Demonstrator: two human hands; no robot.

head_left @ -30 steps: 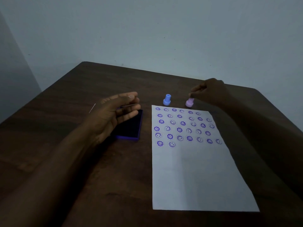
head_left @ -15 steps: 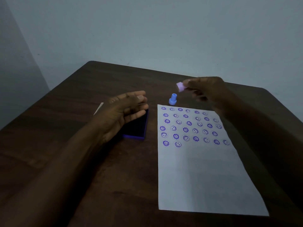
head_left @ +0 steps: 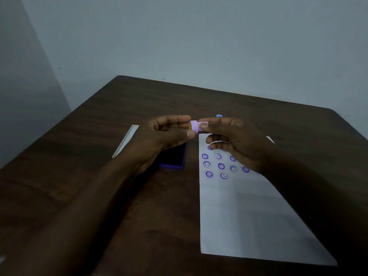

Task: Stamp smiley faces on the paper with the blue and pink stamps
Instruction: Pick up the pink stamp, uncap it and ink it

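Head view: unlabelled pink stamp (head_left: 194, 126) between both hands, no legible writing.

Both hands, the left hand (head_left: 165, 134) and the right hand (head_left: 235, 142), meet above the table (head_left: 99, 196) around the pink stamp (head_left: 194, 126), covering the ink pad (head_left: 175, 156) and the top rows of the paper (head_left: 249, 216). The blue stamp (head_left: 219, 115) stands just behind the right hand's fingers, and a white strip (head_left: 125, 143) lies left of the pad. The lower paper and the near and far tabletop lie open.

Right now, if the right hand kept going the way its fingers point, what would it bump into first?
The right hand, holding the pink stamp, points leftward at the left hand, whose fingertips already seem to touch the stamp. So it would likely meet that hand first.
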